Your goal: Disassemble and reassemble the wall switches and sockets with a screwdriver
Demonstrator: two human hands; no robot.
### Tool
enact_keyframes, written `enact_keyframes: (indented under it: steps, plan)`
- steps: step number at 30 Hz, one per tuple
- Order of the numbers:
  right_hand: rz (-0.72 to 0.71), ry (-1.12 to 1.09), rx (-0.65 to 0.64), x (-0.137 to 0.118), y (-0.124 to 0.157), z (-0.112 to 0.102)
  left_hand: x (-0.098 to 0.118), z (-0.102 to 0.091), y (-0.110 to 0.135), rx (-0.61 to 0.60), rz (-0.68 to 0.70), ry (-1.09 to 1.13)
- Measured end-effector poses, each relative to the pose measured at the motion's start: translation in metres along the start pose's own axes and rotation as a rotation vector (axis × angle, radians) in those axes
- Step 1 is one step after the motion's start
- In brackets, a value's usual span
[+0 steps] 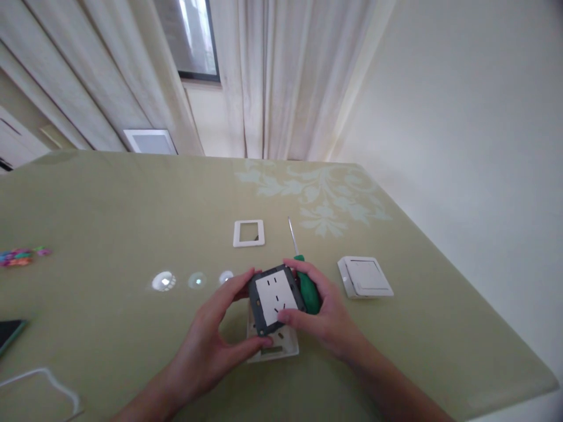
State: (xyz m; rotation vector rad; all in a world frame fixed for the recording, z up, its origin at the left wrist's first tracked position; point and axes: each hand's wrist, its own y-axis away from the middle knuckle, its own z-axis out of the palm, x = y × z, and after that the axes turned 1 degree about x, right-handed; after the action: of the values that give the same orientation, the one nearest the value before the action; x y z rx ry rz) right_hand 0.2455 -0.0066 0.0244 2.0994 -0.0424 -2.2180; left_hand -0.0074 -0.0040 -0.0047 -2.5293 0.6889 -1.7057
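Note:
A wall socket module [275, 294], white-faced with a dark grey frame, is held tilted between both hands. My left hand [211, 334] grips its left edge, thumb at the lower corner and fingers at the top. On the other side, my right hand [328, 310] pinches the right part, thumb over the lower face. Below the module lies a white mounting box [285, 346], partly covered by it. A screwdriver [309, 293] with a green handle lies beside the right fingers, its shaft pointing away; I cannot tell whether the hand touches it.
Beyond the hands lies a white square cover frame [236, 234]. At the right sits a white switch [365, 276] on its box. Small colourful items [17, 257], a dark flat device [9, 334] and a white cable [53, 378] lie at the left of the table [132, 205].

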Motion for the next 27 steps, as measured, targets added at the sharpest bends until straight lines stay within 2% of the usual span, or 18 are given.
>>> enact_keyframes:
  steps: [5, 8, 11, 17, 23, 27]
  plan:
    - [-0.005, 0.217, -0.189, -0.007, 0.000, -0.014, 0.004, -0.004, -0.004, -0.012, 0.006, -0.094]
    - [-0.043, 0.413, -0.288, -0.011, -0.001, -0.022, 0.005, -0.011, -0.004, -0.060, 0.046, -0.125]
    - [-0.093, 0.581, -0.370, -0.015, 0.000, -0.026, 0.003, -0.015, -0.001, -0.077, 0.028, -0.103]
    - [-0.129, 0.748, -0.379, -0.021, 0.002, -0.026, -0.004, -0.018, 0.005, -0.145, -0.032, -0.077]
    - [-0.130, 0.976, -0.421, -0.018, 0.008, -0.020, 0.009, -0.025, -0.003, -0.271, -0.024, -0.141]
    - [-0.117, 1.019, -0.456, -0.016, 0.008, -0.017, 0.012, -0.027, -0.007, -0.316, 0.019, -0.197]
